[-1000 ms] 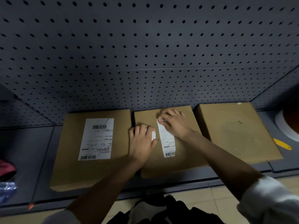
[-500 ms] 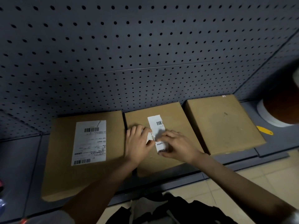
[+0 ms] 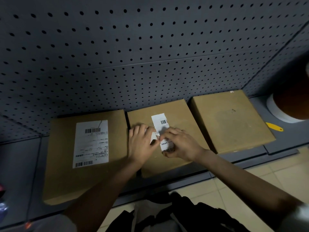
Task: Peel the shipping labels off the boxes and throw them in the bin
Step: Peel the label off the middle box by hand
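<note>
Two bare forearms reach into the frame from the bottom edge, each ending in an ungloved hand: the left hand (image 3: 141, 144) and the right hand (image 3: 181, 144), with no rings, watch or bracelet showing. At the lower right corner a pale, light-coloured sleeve (image 3: 301, 213) is pushed up high on the right arm. At bottom centre dark clothing (image 3: 184, 215) with a lighter panel (image 3: 145, 216) shows, blurred.

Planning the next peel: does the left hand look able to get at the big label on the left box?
Probably yes: the left hand sits beside the left box, whose big label lies uncovered, though it now holds a peeled scrap.
</note>
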